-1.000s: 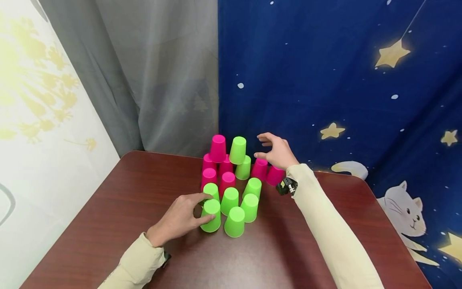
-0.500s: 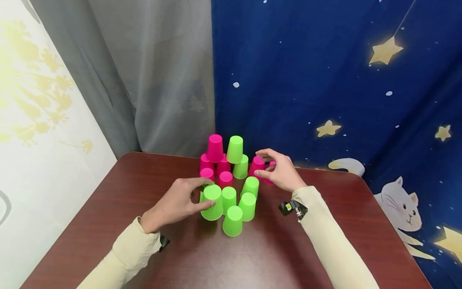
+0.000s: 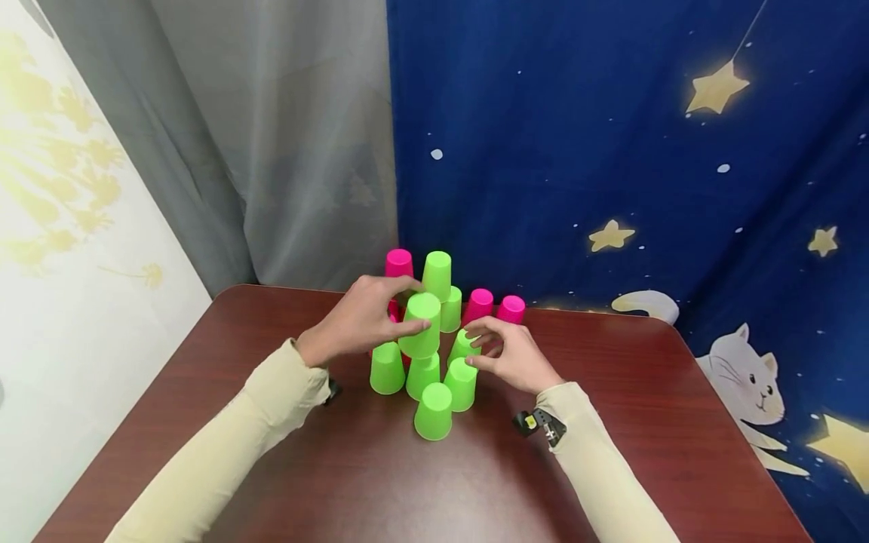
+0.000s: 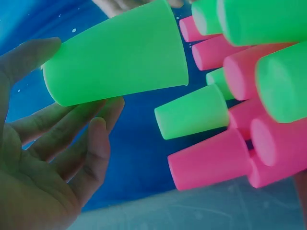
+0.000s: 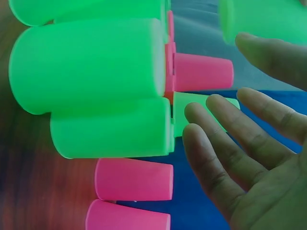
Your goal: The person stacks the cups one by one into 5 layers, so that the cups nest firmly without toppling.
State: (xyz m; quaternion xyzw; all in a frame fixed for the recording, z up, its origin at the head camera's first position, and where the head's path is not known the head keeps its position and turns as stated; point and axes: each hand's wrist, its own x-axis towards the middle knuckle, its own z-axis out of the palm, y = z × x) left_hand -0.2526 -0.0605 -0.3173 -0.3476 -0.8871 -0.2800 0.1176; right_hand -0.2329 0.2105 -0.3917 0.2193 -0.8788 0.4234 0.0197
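Observation:
My left hand pinches an upside-down green cup between thumb and fingers, above the other cups. In the left wrist view that cup is off every surface. My right hand hovers just beside the green cups on the right, fingers loosely bent, nothing held. More upside-down green cups stand at the front, one nearest and another at the left. Behind them, a raised green cup and a raised pink cup sit on a second level. My left hand hides several pink cups.
Two pink cups stand at the back right near the table's rear edge. The brown table backs onto a grey curtain and a blue star-patterned curtain.
My left hand has lifted the green cup from the front left and carried it up and slightly right. The right hand has come down from the back toward the green cups.

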